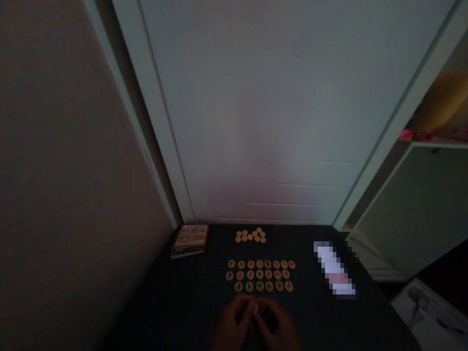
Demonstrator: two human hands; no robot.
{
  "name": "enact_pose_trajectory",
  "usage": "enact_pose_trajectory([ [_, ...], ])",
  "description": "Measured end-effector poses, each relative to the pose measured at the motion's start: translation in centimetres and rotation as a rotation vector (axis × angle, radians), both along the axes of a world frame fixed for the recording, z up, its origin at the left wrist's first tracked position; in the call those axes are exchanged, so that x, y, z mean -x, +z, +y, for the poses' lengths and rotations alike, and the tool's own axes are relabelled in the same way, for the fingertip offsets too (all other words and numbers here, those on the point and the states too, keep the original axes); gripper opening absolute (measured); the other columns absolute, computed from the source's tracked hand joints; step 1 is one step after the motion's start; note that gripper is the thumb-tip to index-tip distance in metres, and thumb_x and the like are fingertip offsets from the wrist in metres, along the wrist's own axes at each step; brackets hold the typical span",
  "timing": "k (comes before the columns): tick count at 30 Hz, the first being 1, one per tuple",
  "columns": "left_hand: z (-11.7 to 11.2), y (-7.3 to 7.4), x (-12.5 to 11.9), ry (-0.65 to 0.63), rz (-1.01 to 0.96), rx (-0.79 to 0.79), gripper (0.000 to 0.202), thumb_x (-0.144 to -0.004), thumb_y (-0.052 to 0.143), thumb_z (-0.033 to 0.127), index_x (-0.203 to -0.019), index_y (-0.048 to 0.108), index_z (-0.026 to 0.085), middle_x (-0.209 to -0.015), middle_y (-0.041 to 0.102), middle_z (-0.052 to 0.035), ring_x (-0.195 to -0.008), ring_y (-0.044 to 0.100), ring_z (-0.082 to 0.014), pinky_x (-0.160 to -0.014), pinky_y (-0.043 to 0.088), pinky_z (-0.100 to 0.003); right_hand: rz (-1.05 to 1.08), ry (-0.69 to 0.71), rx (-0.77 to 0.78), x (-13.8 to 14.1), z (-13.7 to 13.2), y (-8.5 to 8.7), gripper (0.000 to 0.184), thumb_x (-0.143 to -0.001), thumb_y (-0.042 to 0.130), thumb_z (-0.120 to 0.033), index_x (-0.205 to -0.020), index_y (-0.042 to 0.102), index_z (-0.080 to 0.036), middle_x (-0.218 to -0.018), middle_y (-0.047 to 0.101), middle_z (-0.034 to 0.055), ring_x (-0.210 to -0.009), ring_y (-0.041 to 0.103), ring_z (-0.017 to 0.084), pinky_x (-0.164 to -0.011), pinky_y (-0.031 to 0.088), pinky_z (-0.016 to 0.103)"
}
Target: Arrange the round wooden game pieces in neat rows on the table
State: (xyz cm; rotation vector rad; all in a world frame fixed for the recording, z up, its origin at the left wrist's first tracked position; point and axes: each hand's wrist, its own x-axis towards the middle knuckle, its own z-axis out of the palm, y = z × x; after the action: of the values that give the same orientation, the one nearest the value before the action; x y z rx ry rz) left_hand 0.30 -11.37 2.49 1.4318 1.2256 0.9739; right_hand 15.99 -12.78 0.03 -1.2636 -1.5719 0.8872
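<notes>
My left hand [231,322] and my right hand [278,322] meet at the bottom of the view, fingertips and thumbs together. Between the thumbs shows the pale edge of a small piece [256,308], which looks like a Chinese chess piece; most of it is hidden by my fingers. Just beyond my hands, round wooden Chinese chess pieces [259,275] lie in three rows, with red or black characters facing up. Farther back, several more pieces [250,237] sit in a loose cluster with no markings visible.
A dark table [175,302] carries everything. At its back left lies a box or book [190,237] with a printed cover. A blurred-out pale object [334,269] lies on the right. Behind stands a white panel [256,122]; a shelf unit [420,195] is at right.
</notes>
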Motion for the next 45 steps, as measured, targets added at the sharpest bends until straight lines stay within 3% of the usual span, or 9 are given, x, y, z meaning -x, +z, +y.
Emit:
enact_pose_trajectory([
  [7,-0.1,0.5,0.2,-0.032,-0.013,-0.002,0.04,-0.091,0.056,0.054,-0.11,0.072,0.023,-0.092,0.078,-0.0045,-0.075,0.07,-0.0191,-0.074,0.056,-0.026,0.058,-0.05,-0.018,-0.1,0.1,0.6,0.036,-0.087,0.063,-0.054,-0.103,0.076,-0.023,-0.087,0.079,0.0058,-0.073,0.073,0.019,-0.068,0.058,0.023],
  [14,-0.3,-0.2,0.3,-0.061,-0.106,0.027,0.038,-0.087,0.063,0.049,-0.116,0.068,0.024,-0.113,0.076,-0.0088,-0.1,0.071,-0.0251,-0.084,0.058,-0.031,0.098,-0.059,0.019,-0.2,0.3,0.1,0.036,-0.087,0.064,-0.052,-0.106,0.075,-0.023,-0.095,0.08,0.008,-0.082,0.075,0.023,-0.074,0.059,0.026],
  [21,-0.4,-0.6,0.1,-0.023,-0.06,0.008,0.038,-0.088,0.063,0.047,-0.118,0.067,0.023,-0.099,0.079,-0.0078,-0.086,0.073,-0.0224,-0.082,0.058,-0.03,0.104,-0.028,0.064,-0.2,0.3,0.4,0.041,-0.09,0.057,-0.056,-0.106,0.074,-0.022,-0.097,0.079,0.0089,-0.088,0.074,0.024,-0.081,0.058,0.028],
  [26,-0.5,0.0,-0.1,-0.077,0.006,-0.031,0.031,-0.089,0.062,0.046,-0.112,0.069,0.025,-0.102,0.079,-0.0074,-0.094,0.072,-0.0232,-0.087,0.055,-0.03,0.079,-0.082,0.08,-0.2,0.4,0.1,0.037,-0.088,0.062,-0.055,-0.093,0.074,-0.021,-0.084,0.078,0.0065,-0.077,0.073,0.022,-0.07,0.057,0.025],
  [33,-0.7,-0.4,0.1,-0.139,0.037,-0.052,0.028,-0.091,0.062,0.044,-0.109,0.071,0.024,-0.107,0.077,-0.0071,-0.098,0.071,-0.0235,-0.09,0.053,-0.03,0.102,-0.151,0.11,-0.3,0.4,-0.7,0.038,-0.084,0.066,-0.057,-0.08,0.073,-0.019,-0.075,0.078,0.0061,-0.071,0.073,0.021,-0.066,0.054,0.024],
  [40,-0.8,0.0,0.0,-0.12,0.048,-0.033,0.033,-0.089,0.063,0.049,-0.111,0.071,0.025,-0.1,0.078,-0.0058,-0.092,0.071,-0.0235,-0.086,0.054,-0.029,0.104,-0.12,0.117,-0.4,0.5,-0.5,0.04,-0.087,0.061,-0.058,-0.08,0.072,-0.02,-0.076,0.077,0.0058,-0.074,0.072,0.022,-0.069,0.054,0.025],
  [45,-0.7,0.3,-0.1,-0.116,0.0,-0.03,0.031,-0.09,0.063,0.046,-0.112,0.07,0.024,-0.106,0.078,-0.0071,-0.098,0.071,-0.0239,-0.09,0.053,-0.031,0.137,-0.097,0.109,-0.4,0.3,0.1,0.04,-0.088,0.059,-0.057,-0.085,0.072,-0.02,-0.081,0.077,0.007,-0.079,0.073,0.023,-0.074,0.055,0.026],
])
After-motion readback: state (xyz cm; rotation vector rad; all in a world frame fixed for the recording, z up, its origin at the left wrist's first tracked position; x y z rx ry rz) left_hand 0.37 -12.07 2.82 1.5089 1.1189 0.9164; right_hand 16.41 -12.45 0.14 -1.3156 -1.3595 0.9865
